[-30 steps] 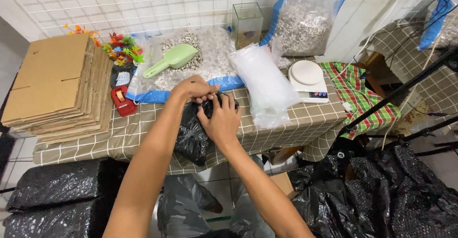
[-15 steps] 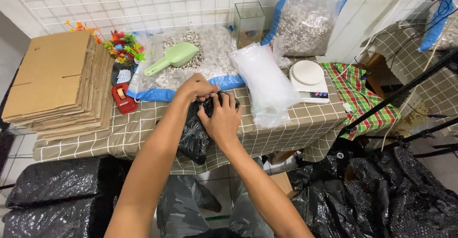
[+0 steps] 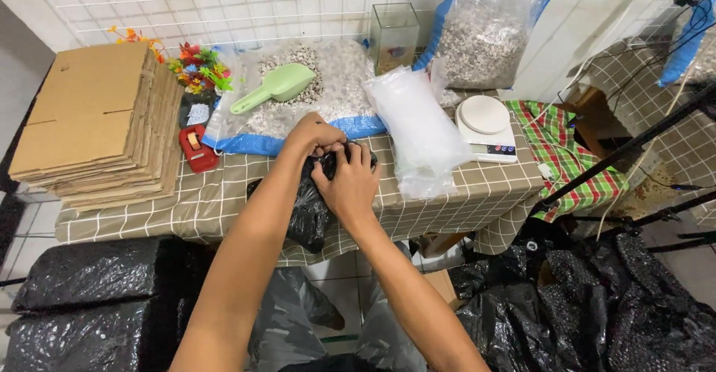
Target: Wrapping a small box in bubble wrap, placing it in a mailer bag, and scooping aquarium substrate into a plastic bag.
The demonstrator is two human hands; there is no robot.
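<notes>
I have both hands closed on the top of a black plastic bag (image 3: 309, 208) at the front edge of the table (image 3: 224, 193), near its middle. My left hand (image 3: 317, 135) sits on the far side of the bag's neck with the fingers curled tight, knuckles up, pinching the bunched plastic. My right hand (image 3: 349, 186) is on the near side, fingers folded over the same bunch, and the two hands touch each other there. The body of the bag hangs over the front edge and down against the checked tablecloth. Just behind my hands lies an open clear sack of gravel (image 3: 328, 92) with a blue hem, and a pale green scoop (image 3: 276, 87) rests on the stones. To its right, a stack of clear plastic bags (image 3: 421, 130) lies slanting toward the front edge, and beside that a white kitchen scale (image 3: 486, 126) stands near the right edge. A small glass tank (image 3: 394, 35) stands at the back edge against the tiled wall, with a tall sack of gravel (image 3: 485, 25) next to it. At the left end sits a pile of flat cardboard boxes (image 3: 93, 122), a red tape dispenser (image 3: 197, 148) just beside it, and some bright plastic plants (image 3: 195, 65) behind that. Filled black bags (image 3: 97, 297) lie on the floor below the left end.
</notes>
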